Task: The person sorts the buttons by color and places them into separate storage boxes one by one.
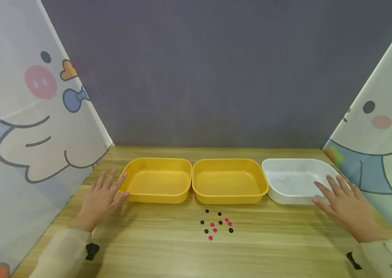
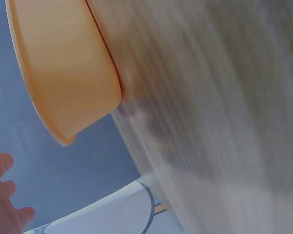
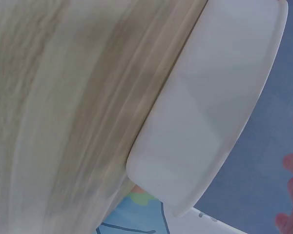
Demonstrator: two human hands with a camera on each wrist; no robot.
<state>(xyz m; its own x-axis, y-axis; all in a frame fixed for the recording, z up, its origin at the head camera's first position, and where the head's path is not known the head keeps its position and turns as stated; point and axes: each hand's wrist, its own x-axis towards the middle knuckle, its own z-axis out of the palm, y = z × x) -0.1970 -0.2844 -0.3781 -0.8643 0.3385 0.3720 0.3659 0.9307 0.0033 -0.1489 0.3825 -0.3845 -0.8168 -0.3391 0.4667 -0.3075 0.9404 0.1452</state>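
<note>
My left hand (image 1: 101,199), fingers spread, is beside the left end of a yellow tray (image 1: 157,198) and holds nothing. In the left wrist view its fingertips show at the lower left, apart from the tray wall (image 2: 68,63). My right hand (image 1: 347,206) also has its fingers spread and overlaps the right front corner of a white tray (image 1: 293,199) in the head view. Nothing is in its grasp. Between the hands, several small black pieces (image 1: 231,230) and several small pink-red pieces (image 1: 210,238), round and button-like, lie scattered on the wooden table (image 1: 161,247).
A second yellow tray (image 1: 230,199) stands in the middle of the row, between the other yellow tray and the white one. Behind the table rises a dark grey panel (image 1: 196,77). Cartoon-printed sheets flank it, one on the left (image 1: 11,92) and one on the right (image 1: 391,92).
</note>
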